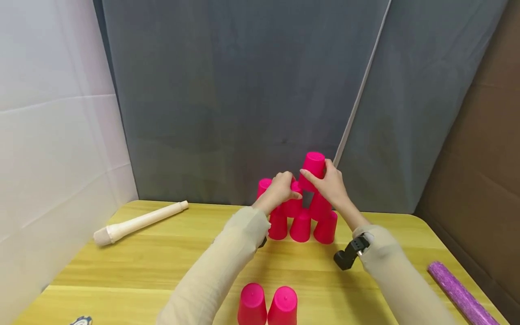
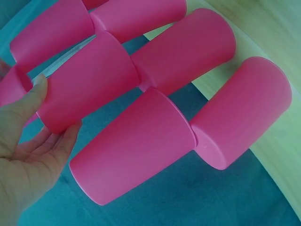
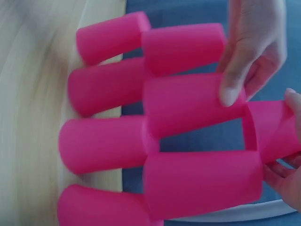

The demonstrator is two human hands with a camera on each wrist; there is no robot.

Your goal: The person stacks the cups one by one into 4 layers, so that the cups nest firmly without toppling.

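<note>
Your left hand (image 1: pixel 280 187) is up at the pink cup pyramid (image 1: pixel 302 212), which stands near the far edge of the yellow wooden table (image 1: pixel 162 262), about the middle. The fingers curl round a second-row cup (image 2: pixel 87 82); on the left wrist camera the thumb presses its side and the fingers cup its base. Your right hand (image 1: pixel 331 185) grasps the top cup (image 1: pixel 313 164), which sits at the peak of the stack, slightly right of centre. The right wrist camera shows that cup pinched at its base end, resting on the row beneath.

Two more pink cups (image 1: pixel 268 304) stand upside down, touching, at the near edge. A cream wooden rolling pin (image 1: pixel 138 222) lies toward the far left corner, and a purple glittery roll (image 1: pixel 461 293) lies along the right edge.
</note>
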